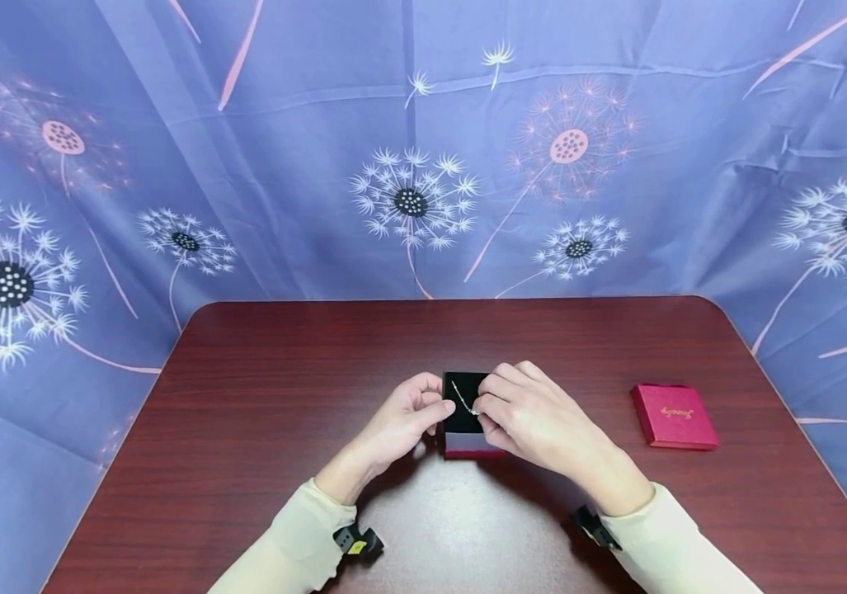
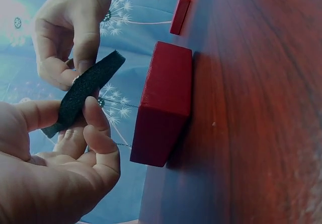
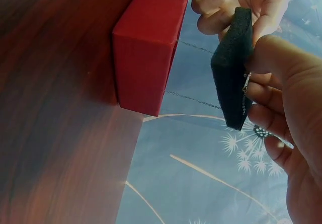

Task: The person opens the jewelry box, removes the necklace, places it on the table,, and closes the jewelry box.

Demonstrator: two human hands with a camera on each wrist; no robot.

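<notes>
A black foam pad [image 1: 458, 419] is held up over a red box base [image 3: 143, 58] standing on the table. My left hand [image 1: 402, 422] pinches the pad's left side between thumb and fingers. Across its upper face lies a silver necklace [image 1: 462, 396] with a small sparkling pendant. My right hand [image 1: 538, 417] pinches the necklace at the pendant, thumb and fingertips against the pad's face. Two thin strands of chain [image 3: 197, 101] run from the pad's underside down into the box. The right fingers partly cover the pad and pendant.
A square red lid [image 1: 679, 417] with gold lettering lies on the dark wooden table [image 1: 260, 371], to the right of my hands. Behind the table hangs a blue cloth [image 1: 297, 181] printed with dandelions.
</notes>
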